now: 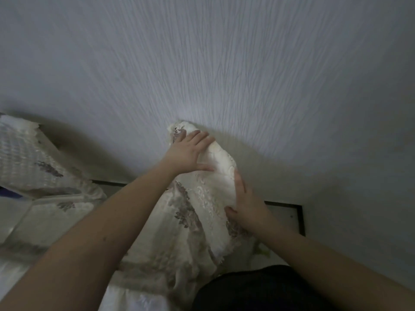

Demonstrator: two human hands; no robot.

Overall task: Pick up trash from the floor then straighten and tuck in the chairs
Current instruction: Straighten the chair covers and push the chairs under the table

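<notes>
Cream cloth with grey flower print covers a chair back (215,176) that stands against the wall (224,63), which has grey wallpaper with fine vertical wrinkles. The left hand (188,151) lies flat on the top of the chair back, fingers straight, its grip released. The right hand (244,203) presses the right edge of it with straight fingers, holding nothing. A second covered chair (29,158) is at the left, near the wall. Between them a strip of floor (125,198) is seen, and a dark baseboard (301,218) runs along the wall.
</notes>
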